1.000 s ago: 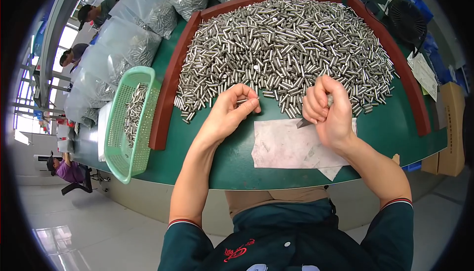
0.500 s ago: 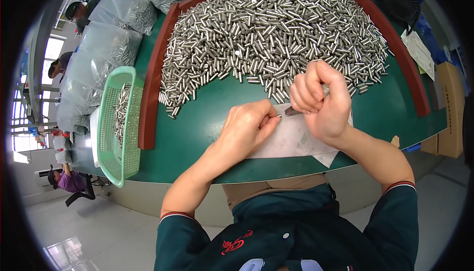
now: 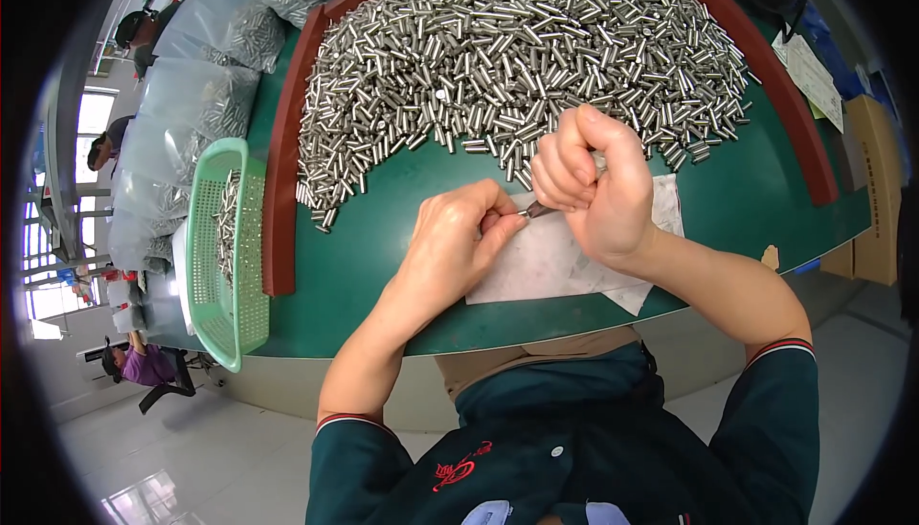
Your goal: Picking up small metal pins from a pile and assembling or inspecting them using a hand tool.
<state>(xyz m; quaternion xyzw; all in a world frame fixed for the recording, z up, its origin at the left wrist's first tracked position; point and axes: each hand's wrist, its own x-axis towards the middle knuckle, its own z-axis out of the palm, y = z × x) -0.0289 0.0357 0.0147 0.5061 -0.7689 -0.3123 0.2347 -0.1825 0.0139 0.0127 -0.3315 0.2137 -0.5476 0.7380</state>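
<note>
The left hand (image 3: 445, 238) held a small silvery cylindrical metal pin (image 3: 523, 214) in a narrow pinch between thumb and forefinger, its bright end showing past the fingertips. The right hand (image 3: 601, 190) was curled into a tight fist around a dark pointed tool (image 3: 539, 209), most of it hidden by the fingers; its tip was at the pin's end, though whether the two touched could not be told.

Beneath both hands lay a stained whitish rectangular cloth (image 3: 546, 267), near the front edge of the smooth green counter (image 3: 383, 204). Beyond it, a broad heap of silvery cylindrical metal pins (image 3: 517, 66) spread toward the counter's back edge, bounded at left and right by a reddish-brown raised border (image 3: 282, 161).

Left of the border, toward the counter's front left corner, stood a pale green perforated plastic basket (image 3: 251, 267) with more pins inside. Behind it, clear plastic bags of metal pieces (image 3: 225, 99) lined the left side. A white printed sheet (image 3: 812, 75) lay outside the border by the right edge, and a brown cardboard box (image 3: 873, 180) stood past that edge.
</note>
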